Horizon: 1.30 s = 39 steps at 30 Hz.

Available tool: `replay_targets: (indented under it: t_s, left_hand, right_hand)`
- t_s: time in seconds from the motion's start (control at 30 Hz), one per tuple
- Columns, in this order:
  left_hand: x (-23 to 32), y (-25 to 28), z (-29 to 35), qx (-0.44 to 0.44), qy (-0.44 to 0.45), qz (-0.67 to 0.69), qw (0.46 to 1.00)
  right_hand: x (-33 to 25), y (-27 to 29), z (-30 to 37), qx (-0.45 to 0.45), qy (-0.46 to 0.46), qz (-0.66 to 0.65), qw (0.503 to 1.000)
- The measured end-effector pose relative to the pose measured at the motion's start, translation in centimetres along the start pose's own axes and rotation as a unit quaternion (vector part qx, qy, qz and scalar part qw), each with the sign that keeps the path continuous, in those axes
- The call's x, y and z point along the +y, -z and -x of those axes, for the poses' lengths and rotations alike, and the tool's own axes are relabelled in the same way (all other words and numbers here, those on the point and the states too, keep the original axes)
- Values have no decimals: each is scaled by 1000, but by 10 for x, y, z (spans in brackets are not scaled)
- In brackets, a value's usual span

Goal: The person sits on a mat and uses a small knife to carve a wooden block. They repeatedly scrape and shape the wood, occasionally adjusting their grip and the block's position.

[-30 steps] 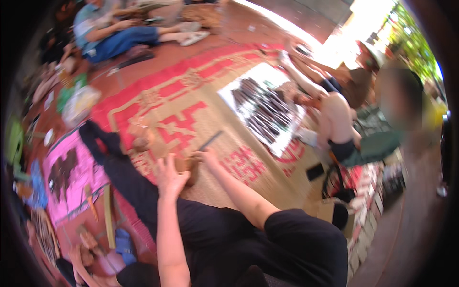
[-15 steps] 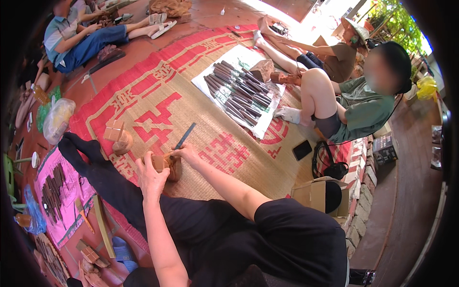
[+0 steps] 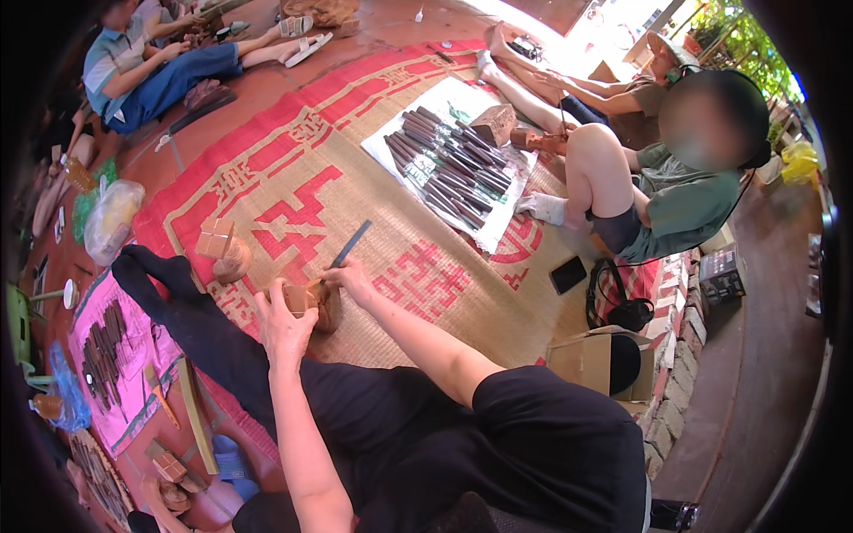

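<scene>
My left hand [image 3: 286, 329] is closed round a brown wooden block [image 3: 298, 300], thumb on the near side and fingers over the far side. My right hand [image 3: 354, 281] pinches a flat grey file-like blade [image 3: 352, 243], which slants up and away from the fingers. The blade's other end is hidden behind the fingers, close to the block. A rounded brown wooden piece [image 3: 329, 313] sits right by the block, below my right hand. Beyond my left hand, another wooden block [image 3: 214, 238] and a rounded wooden piece [image 3: 233, 261] stand on the woven mat [image 3: 373, 342].
Several dark-handled tools [image 3: 449, 164] lie on a white sheet. A co-worker [image 3: 689, 209] sits to the right, working wood. A phone [image 3: 567, 275], headphones [image 3: 629, 311] and a cardboard box [image 3: 573, 366] are nearby. More tools [image 3: 107, 355] lie on a pink cloth at left.
The view has shifted slightly. My left hand keeps its grip on the block, and my right hand with the blade has moved only a little. The co-worker at right has moved their hands slightly.
</scene>
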<state>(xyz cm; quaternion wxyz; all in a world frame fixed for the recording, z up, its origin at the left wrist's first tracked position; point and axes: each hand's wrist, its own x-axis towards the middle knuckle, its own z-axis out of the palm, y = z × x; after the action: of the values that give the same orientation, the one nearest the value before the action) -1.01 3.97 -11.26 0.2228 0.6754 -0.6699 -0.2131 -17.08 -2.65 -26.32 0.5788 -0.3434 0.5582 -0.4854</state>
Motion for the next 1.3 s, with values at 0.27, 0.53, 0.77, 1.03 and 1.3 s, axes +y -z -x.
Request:
replay_targets:
  t_s: [0.27,0.53,0.77,1.03,1.3]
  left_hand:
    - [3,-8,-5,0,-3,11,1000]
    - [-15,6,-7,-1,3,17,1000]
    - [-17,-5,3,14,38,46,998]
    - [-14,-11,7,21,31,69,997]
    - [-19,-16,4,45,21,55,997]
  right_hand:
    - [12,14,-8,-1,15,43,999]
    - [-7,9,-11,36,-66,-27,997]
    - [17,15,-18,19,-63,-45,997]
    - [1,9,-1,-102,8,21,995]
    - [-4,18,-8,-5,-58,-63,996]
